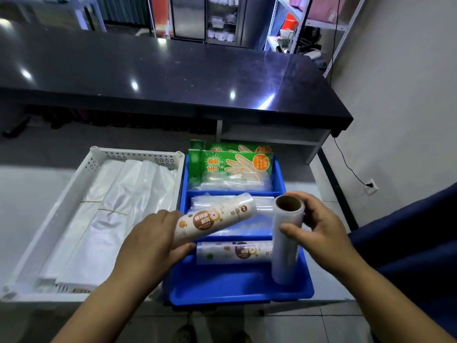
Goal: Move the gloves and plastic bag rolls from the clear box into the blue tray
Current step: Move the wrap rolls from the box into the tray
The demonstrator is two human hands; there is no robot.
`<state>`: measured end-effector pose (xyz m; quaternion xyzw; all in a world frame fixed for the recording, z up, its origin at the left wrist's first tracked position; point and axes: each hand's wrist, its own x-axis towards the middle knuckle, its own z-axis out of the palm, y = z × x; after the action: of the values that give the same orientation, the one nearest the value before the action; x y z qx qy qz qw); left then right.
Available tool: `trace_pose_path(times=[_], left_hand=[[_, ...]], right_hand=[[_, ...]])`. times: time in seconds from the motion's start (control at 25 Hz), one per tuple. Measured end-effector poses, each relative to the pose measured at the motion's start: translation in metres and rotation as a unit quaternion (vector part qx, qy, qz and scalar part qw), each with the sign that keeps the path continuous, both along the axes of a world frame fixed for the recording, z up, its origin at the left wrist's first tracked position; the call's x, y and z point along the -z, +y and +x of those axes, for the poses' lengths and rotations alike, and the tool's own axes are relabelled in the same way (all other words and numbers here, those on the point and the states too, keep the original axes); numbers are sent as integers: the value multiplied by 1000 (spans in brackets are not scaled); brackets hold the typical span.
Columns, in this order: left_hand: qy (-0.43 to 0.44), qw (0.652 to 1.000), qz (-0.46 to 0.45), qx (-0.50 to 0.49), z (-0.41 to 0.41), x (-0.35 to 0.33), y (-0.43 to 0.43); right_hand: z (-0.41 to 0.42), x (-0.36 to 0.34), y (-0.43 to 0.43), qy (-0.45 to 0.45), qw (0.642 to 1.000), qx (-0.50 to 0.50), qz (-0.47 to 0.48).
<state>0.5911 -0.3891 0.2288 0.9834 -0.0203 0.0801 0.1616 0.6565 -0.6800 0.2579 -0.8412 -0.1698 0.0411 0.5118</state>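
The blue tray (237, 290) stands on the floor in front of me, split into compartments. Green glove packs (230, 167) fill its far compartment. Clear plastic bags (262, 219) lie in the middle one, and a printed roll (235, 252) lies in the near one. My left hand (150, 243) grips a printed plastic bag roll (215, 219), tilted over the tray's left side. My right hand (319, 229) holds a clear film roll (286, 241) upright, its lower end resting in the near compartment. No clear box is in view.
A white perforated basket (61, 206) holding folded white plastic bags (111, 206) sits just left of the tray. A black counter (173, 78) runs behind. A wall with a socket and cable (369, 185) is at the right, beside dark blue fabric (420, 243).
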Motion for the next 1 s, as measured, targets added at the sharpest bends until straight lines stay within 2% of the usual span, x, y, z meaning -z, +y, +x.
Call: trace_pose_path(times=[0.12,0.24,0.28,0.4,0.48,0.56,0.72,0.8,0.88,1.0], left_hand=[[12,992,68,104,-3,5,-19],[52,975,103,189,-5,18,-48],[70,973,106,193,-7,24,-56],[138,977,31,161,-13,42,-65],[116,981,20,156,-10,45,-65],[106,985,14,138,-6,45,-65],[150,983,-43,94,0,52,-69],[133,986,-61,76,3,46,-61],[88,989,-118,26,8,29,-44],[10,979,-187,-83,12,5,-10]], right_hand=[[4,-28,-12,-46,996,32,72],[7,-45,-13,-101,987,70,103],[8,-47,-14,-113,984,88,106],[7,-46,-18,-130,976,134,109],[6,-44,-20,-129,975,146,104],[5,-44,-18,-124,977,142,102],[2,-42,-3,-111,977,97,155],[1,-39,11,-114,985,57,112],[1,-33,30,-127,992,-10,22],[0,-14,61,-168,969,-124,-134]])
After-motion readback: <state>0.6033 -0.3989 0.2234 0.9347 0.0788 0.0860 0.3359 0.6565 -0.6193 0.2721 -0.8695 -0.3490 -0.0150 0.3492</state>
